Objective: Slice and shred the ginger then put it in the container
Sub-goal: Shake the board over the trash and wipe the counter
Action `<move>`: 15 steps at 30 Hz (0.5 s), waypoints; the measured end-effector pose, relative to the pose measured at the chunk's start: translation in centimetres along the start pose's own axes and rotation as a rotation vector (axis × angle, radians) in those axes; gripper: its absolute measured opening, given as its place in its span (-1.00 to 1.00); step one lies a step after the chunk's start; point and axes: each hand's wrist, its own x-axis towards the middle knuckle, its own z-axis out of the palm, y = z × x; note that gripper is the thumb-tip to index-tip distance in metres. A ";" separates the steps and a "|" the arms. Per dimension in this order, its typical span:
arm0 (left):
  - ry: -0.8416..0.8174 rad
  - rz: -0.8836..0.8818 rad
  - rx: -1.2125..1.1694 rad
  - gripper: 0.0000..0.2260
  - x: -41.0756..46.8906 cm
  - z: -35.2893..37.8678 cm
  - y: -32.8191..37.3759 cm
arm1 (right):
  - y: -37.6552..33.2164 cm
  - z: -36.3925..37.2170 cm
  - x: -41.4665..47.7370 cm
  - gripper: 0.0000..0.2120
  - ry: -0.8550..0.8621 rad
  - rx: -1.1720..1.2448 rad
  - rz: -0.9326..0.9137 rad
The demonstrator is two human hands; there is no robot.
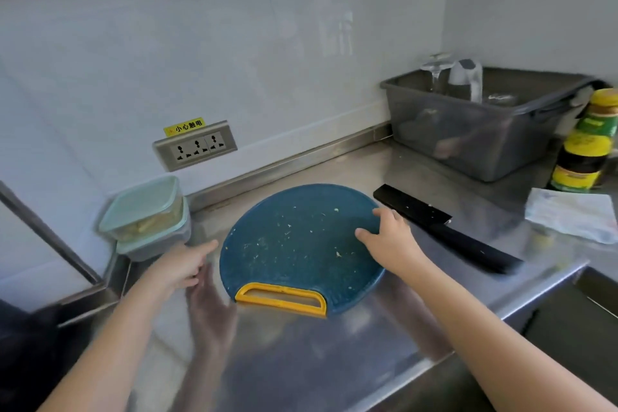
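A round blue cutting board (294, 237) with a yellow handle (281, 298) lies on the steel counter, flecked with small ginger bits. My right hand (389, 241) rests on the board's right edge with the fingers spread. My left hand (185, 264) hovers just left of the board, one finger pointing at its rim, holding nothing. Two stacked pale green containers (147, 217) stand to the left by the wall; the upper one holds yellowish ginger shreds under its lid. A black cleaver (444, 231) lies on the counter right of the board.
A grey plastic tub (475, 144) with glassware stands at the back right. Two sauce jars (585, 157) and a folded cloth (572, 214) sit at the far right. A wall socket (195, 147) is behind the containers. The counter edge drops off at the front right.
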 end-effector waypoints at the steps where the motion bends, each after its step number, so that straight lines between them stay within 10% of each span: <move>1: 0.005 0.029 0.008 -0.49 -0.6 1.3 0.2 | -0.2 -0.3 -0.2 -0.43 -0.008 0.098 0.042; 15: 0.197 0.096 -0.511 -0.61 -8.1 2.6 -0.3 | -1.3 -5.7 -7.2 -0.53 -0.045 0.543 0.300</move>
